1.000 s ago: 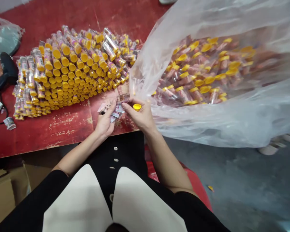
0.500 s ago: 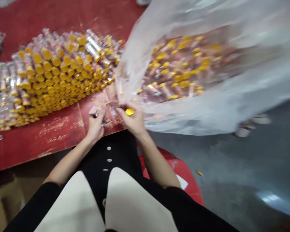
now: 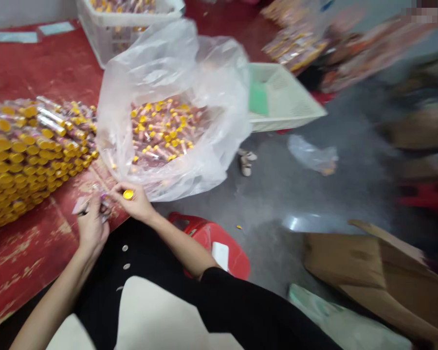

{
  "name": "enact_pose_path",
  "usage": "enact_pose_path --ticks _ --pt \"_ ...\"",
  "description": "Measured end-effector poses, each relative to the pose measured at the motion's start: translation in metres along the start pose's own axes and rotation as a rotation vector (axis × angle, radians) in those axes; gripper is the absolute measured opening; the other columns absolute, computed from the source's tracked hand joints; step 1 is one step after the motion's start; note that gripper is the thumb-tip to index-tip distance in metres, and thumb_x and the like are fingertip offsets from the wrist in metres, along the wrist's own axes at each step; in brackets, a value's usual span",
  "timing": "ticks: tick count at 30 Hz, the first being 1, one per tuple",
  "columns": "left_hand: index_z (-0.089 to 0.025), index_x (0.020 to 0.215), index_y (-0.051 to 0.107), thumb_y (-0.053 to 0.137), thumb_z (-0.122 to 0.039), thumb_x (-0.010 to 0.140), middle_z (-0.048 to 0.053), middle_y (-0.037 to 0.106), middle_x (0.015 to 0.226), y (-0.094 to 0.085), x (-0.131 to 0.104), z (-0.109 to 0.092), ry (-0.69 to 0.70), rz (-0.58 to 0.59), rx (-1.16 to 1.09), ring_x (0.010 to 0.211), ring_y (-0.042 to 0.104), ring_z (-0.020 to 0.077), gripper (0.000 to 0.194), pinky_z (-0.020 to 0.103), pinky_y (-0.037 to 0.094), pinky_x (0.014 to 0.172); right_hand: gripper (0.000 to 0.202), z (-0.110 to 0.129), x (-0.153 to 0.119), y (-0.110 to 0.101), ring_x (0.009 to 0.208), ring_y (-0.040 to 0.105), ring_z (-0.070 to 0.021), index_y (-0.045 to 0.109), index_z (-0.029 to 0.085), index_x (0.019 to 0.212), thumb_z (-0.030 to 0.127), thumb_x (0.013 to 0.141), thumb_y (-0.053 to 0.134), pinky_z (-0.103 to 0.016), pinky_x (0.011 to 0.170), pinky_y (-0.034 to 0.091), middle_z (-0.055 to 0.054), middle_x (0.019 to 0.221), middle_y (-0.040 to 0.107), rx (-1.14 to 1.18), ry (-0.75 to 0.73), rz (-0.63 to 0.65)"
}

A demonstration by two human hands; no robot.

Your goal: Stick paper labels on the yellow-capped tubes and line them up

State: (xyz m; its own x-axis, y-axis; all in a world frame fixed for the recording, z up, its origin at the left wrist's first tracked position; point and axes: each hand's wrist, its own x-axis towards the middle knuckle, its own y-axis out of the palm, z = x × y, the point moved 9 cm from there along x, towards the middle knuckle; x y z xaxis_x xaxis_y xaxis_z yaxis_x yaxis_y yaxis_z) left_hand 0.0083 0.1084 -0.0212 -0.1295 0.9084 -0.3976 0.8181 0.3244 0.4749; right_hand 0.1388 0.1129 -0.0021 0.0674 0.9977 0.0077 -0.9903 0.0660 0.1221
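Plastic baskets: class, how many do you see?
2: a white basket on the red table, partly behind the translucent bag, and a shallow pale basket to the bag's right. Others may be hidden.

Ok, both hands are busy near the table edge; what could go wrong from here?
The yellow cap sits exposed in the right hand, so it could slip loose. The plastic bag is soft, gapes open and appears to reach past the edge of the red table, so it might sag and spill capped tubes. The stacked tubes have no visible barrier on their near side, so a bump from the left hand could set some rolling.
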Motion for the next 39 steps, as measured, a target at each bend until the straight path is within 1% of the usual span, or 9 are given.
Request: enact_pose_path --ticks 5,8,11,13,16,24,30,34,39 --pt "-0.016 0.068 0.051 0.094 -0.038 0.053 -0.009 0.049 0.053 0.003 -0.008 0.008 -0.076 0.023 -0.02 0.044 0.043 0.0017 0.051 0.015 0.035 0.043 0.04 -0.005 -0.004 0.0 0.062 0.051 -0.008 0.066 0.018 0.078 0.053 0.068 0.081 -0.023 0.062 0.045 0.003 0.068 0.06 0.055 0.056 -0.01" --pt "-0.015 0.07 0.054 0.095 -0.035 0.051 -0.009 0.05 0.056 -0.002 -0.005 0.008 -0.105 0.008 -0.048 0.046 0.043 0.0007 0.049 0.015 0.034 0.043 0.042 -0.023 0.0 -0.003 0.052 0.042 -0.0059 0.064 0.021 0.08 0.059 0.07 0.079 -0.022 0.051 0.039 0.006 0.062 0.051 0.31 0.216 -0.002" --pt "-0.015 0.069 0.052 0.096 -0.033 0.049 -0.009 0.051 0.059 -0.011 -0.002 0.01 -0.144 -0.045 -0.115 0.045 0.042 -0.0006 0.051 0.014 0.031 0.042 0.043 -0.032 0.001 -0.005 0.069 0.056 -0.0093 0.066 0.023 0.091 0.058 0.069 0.078 -0.026 0.066 0.053 0.002 0.08 0.06 0.562 0.306 0.027" --pt "-0.015 0.068 0.052 0.096 -0.031 0.049 -0.009 0.053 0.061 -0.014 0.0 0.013 -0.161 -0.045 -0.145 0.046 0.044 -0.0007 0.052 0.013 0.031 0.043 0.041 -0.033 -0.001 -0.014 0.082 0.061 -0.0115 0.067 0.025 0.098 0.049 0.068 0.082 -0.031 0.084 0.057 0.001 0.089 0.064 0.564 0.27 -0.004" --pt "-0.014 0.07 0.053 0.096 -0.03 0.051 -0.008 0.054 0.062 -0.017 0.002 0.022 -0.21 -0.039 -0.162 0.048 0.046 -0.0004 0.049 0.013 0.032 0.044 0.043 -0.031 -0.013 -0.03 0.086 0.063 -0.0114 0.067 0.029 0.104 0.046 0.069 0.084 -0.032 0.092 0.056 0.002 0.092 0.065 0.47 0.16 -0.094" --pt "-0.014 0.071 0.052 0.091 -0.028 0.061 -0.007 0.052 0.063 -0.013 -0.006 0.036 -0.307 -0.047 -0.197 0.051 0.047 -0.0002 0.043 0.013 0.032 0.046 0.039 -0.028 -0.048 -0.037 0.067 0.059 -0.0087 0.063 0.034 0.113 0.053 0.08 0.073 -0.024 0.058 0.051 -0.001 0.103 0.064 0.205 -0.036 -0.207" --pt "-0.015 0.076 0.052 0.09 -0.035 0.064 -0.007 0.051 0.066 -0.008 -0.019 0.04 -0.333 -0.016 -0.135 0.054 0.048 0.0008 0.045 0.015 0.034 0.048 0.032 -0.02 -0.064 -0.045 0.082 0.066 -0.0149 0.065 0.029 0.107 0.042 0.08 0.076 -0.031 0.074 0.059 -0.004 0.102 0.065 -0.009 -0.23 -0.443" --pt "-0.016 0.081 0.054 0.091 -0.036 0.061 -0.007 0.053 0.069 -0.011 -0.022 0.039 -0.298 0.001 -0.115 0.055 0.049 0.0015 0.046 0.015 0.033 0.049 0.027 -0.001 -0.078 -0.041 0.11 0.066 -0.0223 0.07 0.031 0.115 0.034 0.088 0.068 -0.041 0.094 0.058 -0.007 0.112 0.068 -0.161 -0.333 -0.335" --pt "-0.015 0.083 0.058 0.091 -0.04 0.06 -0.005 0.056 0.07 -0.011 -0.026 0.033 -0.23 0.092 -0.073 0.057 0.05 0.0022 0.047 0.015 0.033 0.049 0.031 0.005 -0.087 -0.031 0.115 0.067 -0.0223 0.072 0.037 0.12 0.025 0.092 0.062 -0.045 0.102 0.056 -0.005 0.121 0.071 -0.237 -0.317 -0.091"
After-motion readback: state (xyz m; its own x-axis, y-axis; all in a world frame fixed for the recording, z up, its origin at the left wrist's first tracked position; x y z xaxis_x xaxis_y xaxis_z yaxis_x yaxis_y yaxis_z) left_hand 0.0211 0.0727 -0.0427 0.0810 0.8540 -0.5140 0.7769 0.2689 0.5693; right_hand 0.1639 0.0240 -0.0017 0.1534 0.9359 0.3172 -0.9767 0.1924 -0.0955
